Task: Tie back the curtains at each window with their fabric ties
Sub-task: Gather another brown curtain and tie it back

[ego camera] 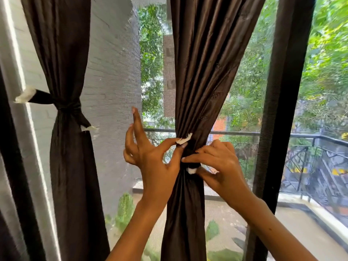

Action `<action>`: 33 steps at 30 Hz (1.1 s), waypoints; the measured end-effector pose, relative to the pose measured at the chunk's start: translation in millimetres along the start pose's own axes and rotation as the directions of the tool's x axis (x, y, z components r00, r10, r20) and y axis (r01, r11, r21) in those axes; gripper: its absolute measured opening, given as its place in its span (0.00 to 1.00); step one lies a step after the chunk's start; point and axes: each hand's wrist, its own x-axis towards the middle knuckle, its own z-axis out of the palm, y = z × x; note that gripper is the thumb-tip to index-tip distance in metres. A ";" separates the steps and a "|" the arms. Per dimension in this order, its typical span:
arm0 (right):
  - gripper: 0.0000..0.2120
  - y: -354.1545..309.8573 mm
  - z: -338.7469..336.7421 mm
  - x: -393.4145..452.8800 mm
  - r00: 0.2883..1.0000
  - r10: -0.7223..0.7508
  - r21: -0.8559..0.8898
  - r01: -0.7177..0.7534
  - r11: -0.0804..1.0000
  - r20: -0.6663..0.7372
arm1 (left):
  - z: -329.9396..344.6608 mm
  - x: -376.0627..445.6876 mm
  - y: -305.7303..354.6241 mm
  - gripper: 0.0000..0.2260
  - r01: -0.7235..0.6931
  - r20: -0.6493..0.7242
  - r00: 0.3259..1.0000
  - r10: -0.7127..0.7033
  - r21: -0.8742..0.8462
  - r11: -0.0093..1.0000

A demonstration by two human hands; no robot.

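Brown curtain (203, 76), both hands' fingers pinching its tie (188, 153) (left hand (150, 157), right hand (220, 162)).

No legible text, labels, brands or numbers are found in the head view. Faint dark marks are seen on the brown building wall (169, 59) behind the window mesh, but they are too blurred to be read as letters. Yellow patches are seen past the balcony railing (308, 140) at right; nothing on them can be read either.
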 end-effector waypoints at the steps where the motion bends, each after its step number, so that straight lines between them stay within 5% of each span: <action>1: 0.10 1.2 0.7 0.2 0.999 -0.027 -0.033 0.026 0.999 -0.034 | 0.2 0.6 0.5 0.02 0.003 -0.003 1.000 -0.003 -0.004 1.000; 10: 0.06 -7.4 12.3 -1.5 0.971 0.034 -0.030 -0.043 0.999 -0.237 | 7.6 -4.3 -2.4 0.03 0.115 -0.020 0.993 -0.116 -0.031 0.993; 16: 0.09 -23.9 14.2 -13.7 0.973 0.084 0.065 -0.072 0.995 -0.216 | 16.1 -0.4 -8.9 0.07 0.321 -0.047 0.943 -0.330 -0.145 0.936; 27: 0.05 -13.3 -2.0 -31.0 0.938 0.337 0.327 -0.293 0.898 -0.085 | 32.7 -2.8 -11.7 0.09 0.366 -0.067 0.925 -0.374 -0.102 0.925; 33: 0.01 -8.5 2.1 -38.9 0.873 0.483 0.421 -0.411 0.809 -0.076 | 31.9 -11.2 -15.5 0.08 0.235 -0.112 0.963 -0.245 -0.098 0.967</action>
